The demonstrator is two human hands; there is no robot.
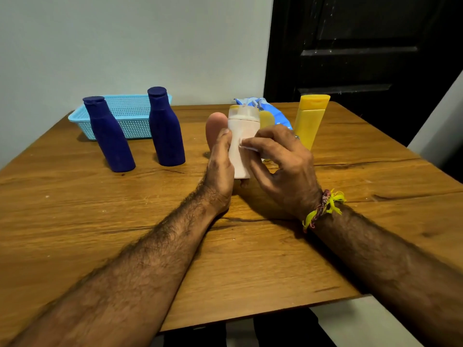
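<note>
My left hand (220, 169) grips a pale pink bottle (242, 136) with a clear cap, holding it upright just above the wooden table (125, 234). My right hand (283, 164) pinches a small white wipe (246, 146) and presses it against the bottle's front. A thread bracelet sits on my right wrist. Behind the held bottle stands a peach-coloured bottle (211, 128), mostly hidden.
Two dark blue bottles (109, 136) (165, 128) stand at the left in front of a light blue mesh basket (130, 113). A yellow tube (310, 118) stands at the right, beside a blue wipes pack (265, 106). A dark door fills the back right.
</note>
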